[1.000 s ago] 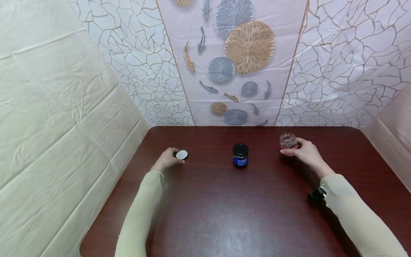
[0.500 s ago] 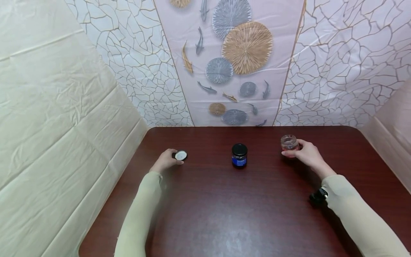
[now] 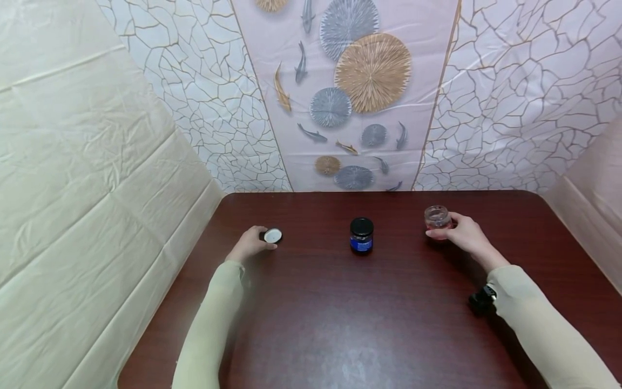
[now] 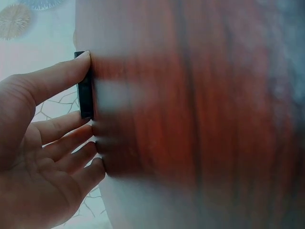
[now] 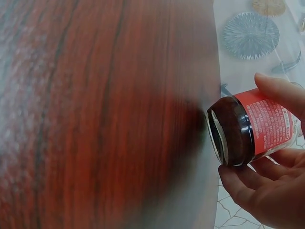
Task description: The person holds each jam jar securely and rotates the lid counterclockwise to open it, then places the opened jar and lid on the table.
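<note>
In the head view my left hand (image 3: 248, 243) is at the left of the table, pinching a jar lid (image 3: 273, 235) whose white inside faces up. The left wrist view shows the lid's black rim (image 4: 85, 90) between thumb and index finger, with the other fingertips close to the tabletop. At the right, my right hand (image 3: 465, 235) grips a lidless glass jar (image 3: 438, 217), mouth up, thumb and fingers around its sides. In the right wrist view this jar's red label (image 5: 267, 121) shows, its base near the tabletop; contact is unclear.
A black-lidded jar with a blue label (image 3: 362, 237) stands upright between the hands. The dark red-brown table (image 3: 335, 313) has its back edge against a patterned wall covering (image 3: 340, 140). Pale fabric (image 3: 97, 205) hangs along the left side.
The glass jar has come slightly lower in the head view, along with my right hand. The head view has shifted a little. My left hand still pinches the lid in the same place.
</note>
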